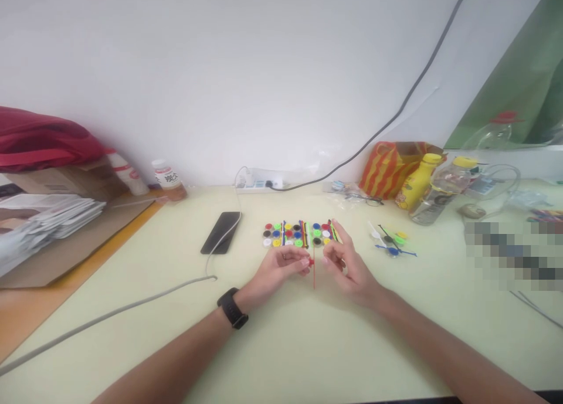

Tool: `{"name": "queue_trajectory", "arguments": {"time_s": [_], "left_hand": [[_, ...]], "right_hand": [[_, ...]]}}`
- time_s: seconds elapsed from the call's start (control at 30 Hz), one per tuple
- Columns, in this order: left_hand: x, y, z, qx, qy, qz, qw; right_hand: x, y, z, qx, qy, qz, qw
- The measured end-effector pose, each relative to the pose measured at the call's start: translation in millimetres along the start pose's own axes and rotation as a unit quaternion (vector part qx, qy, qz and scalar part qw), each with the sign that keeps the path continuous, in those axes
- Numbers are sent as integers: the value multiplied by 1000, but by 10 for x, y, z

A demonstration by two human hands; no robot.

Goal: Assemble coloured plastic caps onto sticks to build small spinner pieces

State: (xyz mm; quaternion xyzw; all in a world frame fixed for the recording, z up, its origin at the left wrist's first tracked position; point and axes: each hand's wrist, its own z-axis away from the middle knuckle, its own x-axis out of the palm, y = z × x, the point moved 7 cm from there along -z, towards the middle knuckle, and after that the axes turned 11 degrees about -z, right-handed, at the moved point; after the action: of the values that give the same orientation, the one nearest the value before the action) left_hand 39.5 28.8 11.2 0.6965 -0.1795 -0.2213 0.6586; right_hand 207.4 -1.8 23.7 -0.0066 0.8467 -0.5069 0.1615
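While both hands meet just below the middle of the frame, the left hand (281, 267) pinches a small red knob (311, 262) between thumb and fingertips, its grip narrow and closed on that piece. From the knob a thin red stick (314, 278) runs straight down the picture toward the lower edge, so its long axis points at the wearer. Whether its free end rests on the bench (308, 357) or hangs above it is not clear. The right hand (347, 264) sits just right of the knob with its fingers loosely curled and the forefinger raised toward the top of the frame. Its thumb tip comes close to the knob, but I cannot tell if it touches, or whether that grip is closed on anything. So the knob lies at the left fingertips and just left of the right thumb, between the two hands, the left one nearer.

Just above the hands lies a block of coloured discs (297, 234) set in rows with coloured sticks among them. To the right of centre lie a few loose pieces (391, 243); left of the block lies a dark phone (221, 232) on a cable. A black watch (232, 308) is on the left wrist
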Motion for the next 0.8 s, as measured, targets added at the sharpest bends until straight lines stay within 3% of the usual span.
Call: {"name": "queue_trajectory", "arguments": {"time_s": [0.23, 0.5, 0.8], "left_hand": [[-8, -2, -3, -3, 18, 15, 1000], [8, 57, 15, 1, 16, 1, 1000], [49, 27, 15, -11, 12, 8, 1000]], "right_hand": [[32, 88, -20, 66, -52, -62, 995], [57, 39, -75, 99, -4, -129, 987], [123, 28, -57, 95, -24, -139, 985]]}}
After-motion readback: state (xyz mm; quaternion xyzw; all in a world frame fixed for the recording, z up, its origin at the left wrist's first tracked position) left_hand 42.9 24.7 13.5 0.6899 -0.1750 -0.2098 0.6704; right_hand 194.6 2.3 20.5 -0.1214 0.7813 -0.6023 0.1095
